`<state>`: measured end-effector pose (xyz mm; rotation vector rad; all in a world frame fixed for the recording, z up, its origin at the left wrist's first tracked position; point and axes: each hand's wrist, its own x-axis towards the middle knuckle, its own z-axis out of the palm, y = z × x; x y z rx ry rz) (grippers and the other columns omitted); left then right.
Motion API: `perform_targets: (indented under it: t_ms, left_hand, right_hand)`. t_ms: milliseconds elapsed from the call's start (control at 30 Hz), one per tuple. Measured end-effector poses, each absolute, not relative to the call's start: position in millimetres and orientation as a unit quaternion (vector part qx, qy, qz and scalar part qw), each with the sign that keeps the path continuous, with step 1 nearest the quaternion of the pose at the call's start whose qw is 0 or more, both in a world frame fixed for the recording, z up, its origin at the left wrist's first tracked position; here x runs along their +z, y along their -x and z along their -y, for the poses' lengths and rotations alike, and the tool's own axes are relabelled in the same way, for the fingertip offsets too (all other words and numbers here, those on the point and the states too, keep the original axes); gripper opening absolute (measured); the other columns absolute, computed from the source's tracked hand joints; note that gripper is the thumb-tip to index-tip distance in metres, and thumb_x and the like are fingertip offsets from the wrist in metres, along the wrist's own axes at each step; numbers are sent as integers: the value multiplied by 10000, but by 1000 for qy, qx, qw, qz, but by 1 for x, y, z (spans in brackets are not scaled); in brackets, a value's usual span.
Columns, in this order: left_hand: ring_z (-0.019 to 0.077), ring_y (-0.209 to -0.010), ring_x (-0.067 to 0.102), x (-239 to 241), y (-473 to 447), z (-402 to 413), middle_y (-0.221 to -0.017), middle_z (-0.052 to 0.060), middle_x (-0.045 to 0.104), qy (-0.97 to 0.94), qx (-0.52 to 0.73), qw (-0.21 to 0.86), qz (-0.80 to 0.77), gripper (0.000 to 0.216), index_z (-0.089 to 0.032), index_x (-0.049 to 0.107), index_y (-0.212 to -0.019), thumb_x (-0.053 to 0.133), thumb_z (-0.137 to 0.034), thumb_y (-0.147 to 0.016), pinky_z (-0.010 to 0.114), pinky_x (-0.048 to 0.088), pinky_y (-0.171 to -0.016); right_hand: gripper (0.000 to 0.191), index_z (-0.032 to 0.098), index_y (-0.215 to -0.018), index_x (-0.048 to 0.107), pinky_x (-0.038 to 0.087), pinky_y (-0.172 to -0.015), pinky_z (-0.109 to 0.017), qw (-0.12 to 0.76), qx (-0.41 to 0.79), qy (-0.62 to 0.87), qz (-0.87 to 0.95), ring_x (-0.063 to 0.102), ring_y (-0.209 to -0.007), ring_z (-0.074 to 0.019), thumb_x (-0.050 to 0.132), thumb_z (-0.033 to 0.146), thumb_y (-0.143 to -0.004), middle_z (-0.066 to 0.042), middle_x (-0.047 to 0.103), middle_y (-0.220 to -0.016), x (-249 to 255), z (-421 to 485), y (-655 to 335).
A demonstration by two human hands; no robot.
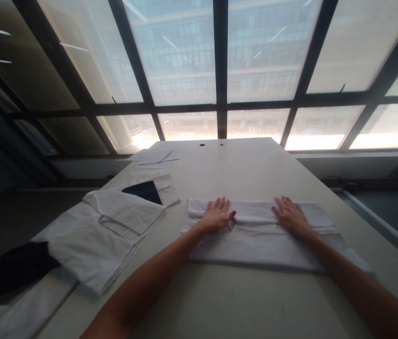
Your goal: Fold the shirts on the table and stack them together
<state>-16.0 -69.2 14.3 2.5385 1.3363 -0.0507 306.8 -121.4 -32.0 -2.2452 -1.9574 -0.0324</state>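
Note:
A white folded garment [251,249] lies flat across the table in front of me, with a fold line running along its length. My left hand [217,215] rests on its left part, palm down, the fingers spread toward the far edge and the thumb pointing right. On the right part lies my right hand [290,215], also palm down with fingers stretched out. Both hands press on the cloth and grasp nothing. What kind of garment it is, I cannot make out.
To the left, white folded clothes [110,235] lie heaped, with dark cloth [11,268] hanging at the table's left edge. A dark blue piece [144,192] shows behind them. Paper sheets [156,157] lie farther back on the white table [234,169]. Large windows [185,52] stand beyond.

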Motion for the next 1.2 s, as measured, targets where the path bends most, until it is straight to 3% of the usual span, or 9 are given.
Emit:
perform_targets:
  t_ms: [233,400,567,667,800,933,1067,1200]
  left_hand:
    - [316,-1534,105,13,113,50,-1658,149,134,-841,-33,61,-536,645,-147,221,-1591,174,-499,-1052,631,196,-1165]
    - [317,-1513,215,10,120,57,-1612,133,312,-845,56,0,-531,533,-181,339,-1561,243,-328,-1058,653,166,-1176]
    - [198,-1488,301,28,107,72,-1581,55,397,-929,87,86,-349,496,-241,382,-1541,333,-377,-1067,419,221,-1228]
    - [199,-1469,345,33,99,82,-1558,47,436,-940,70,115,-312,464,-262,470,-1487,377,-425,-1063,395,242,-1222]
    - [274,-1456,366,25,88,96,-1556,88,434,-921,62,75,-377,474,-232,503,-1453,360,-458,-1063,500,275,-1194]
    - [331,-1486,287,17,74,115,-1581,146,379,-902,70,35,-424,572,-178,406,-1516,334,-506,-1054,582,241,-1182]
    - [289,-1531,153,20,58,134,-1640,110,257,-943,90,27,-320,629,-217,264,-1583,390,-506,-1038,553,158,-1219]
    - [268,-1538,116,24,47,143,-1655,91,209,-972,93,44,-213,660,-224,236,-1594,409,-519,-1029,513,96,-1240]
  right_hand:
    - [581,169,-1522,392,244,-1174,-541,79,-10,759,646,252,-1498,-298,260,465,-1039,-165,337,-1604,-30,123,-304]
    - [577,139,-1511,411,260,-1167,-536,83,-20,760,644,260,-1494,-303,279,442,-1038,-183,346,-1594,-25,125,-301]
    - [534,148,-1510,415,214,-1193,-533,113,-51,733,668,222,-1509,-271,323,357,-1026,-155,328,-1610,-21,126,-299]
    - [517,145,-1500,431,223,-1194,-522,119,-44,728,674,234,-1506,-262,307,319,-1029,-149,343,-1604,-22,124,-300]
    - [522,105,-1486,450,267,-1176,-513,120,-19,734,668,293,-1482,-287,282,311,-1037,-184,386,-1573,-25,123,-300]
    - [518,105,-1478,460,280,-1165,-522,118,-16,735,668,320,-1467,-302,290,319,-1037,-196,406,-1558,-26,121,-302]
    - [508,121,-1469,472,276,-1163,-514,117,-13,735,668,330,-1461,-293,291,323,-1039,-192,420,-1550,-27,120,-303]
    - [501,136,-1464,481,276,-1160,-510,113,-13,736,668,328,-1462,-282,299,319,-1035,-192,416,-1553,-26,120,-302]
